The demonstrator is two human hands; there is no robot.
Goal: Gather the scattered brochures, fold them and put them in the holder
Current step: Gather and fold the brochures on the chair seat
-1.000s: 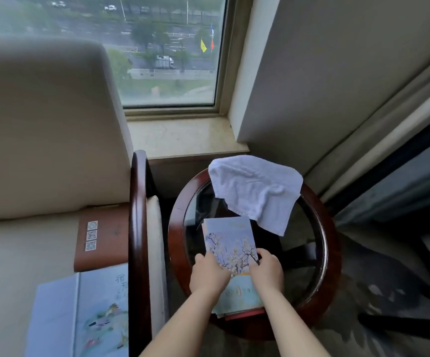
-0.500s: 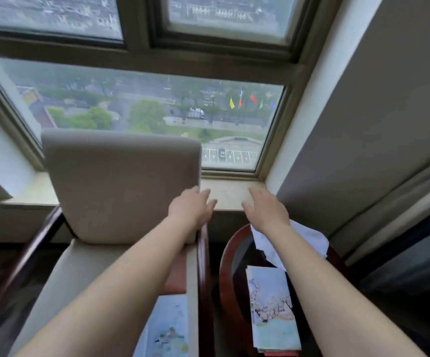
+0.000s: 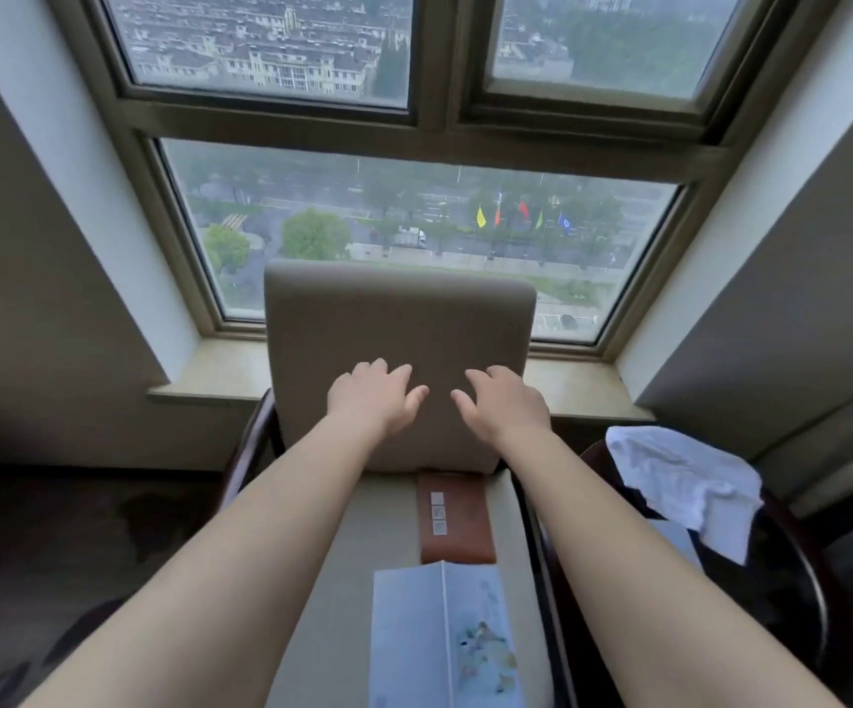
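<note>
An unfolded pale blue brochure [image 3: 442, 636] with a painted picture lies on the armchair seat [image 3: 342, 580], near the bottom of the view. Just beyond it on the seat lies a brown leather holder [image 3: 457, 523] with three small white stickers. My left hand [image 3: 376, 401] and my right hand [image 3: 503, 403] are stretched out side by side in front of the chair's beige backrest [image 3: 394, 324], fingers spread, palms down, holding nothing. A corner of another pale brochure [image 3: 680, 541] shows on the round table, mostly hidden by my right arm.
A white towel [image 3: 685, 482] is draped over the round dark wooden table [image 3: 813, 564] at the right. Dark wooden armrests [image 3: 248, 452] flank the seat. A stone windowsill [image 3: 220, 370] and large window stand behind the chair. Dark carpet lies at the left.
My hands let go of the brochures on the round table and rose in front of the chair's backrest. My view turned left, from the table to the armchair and window.
</note>
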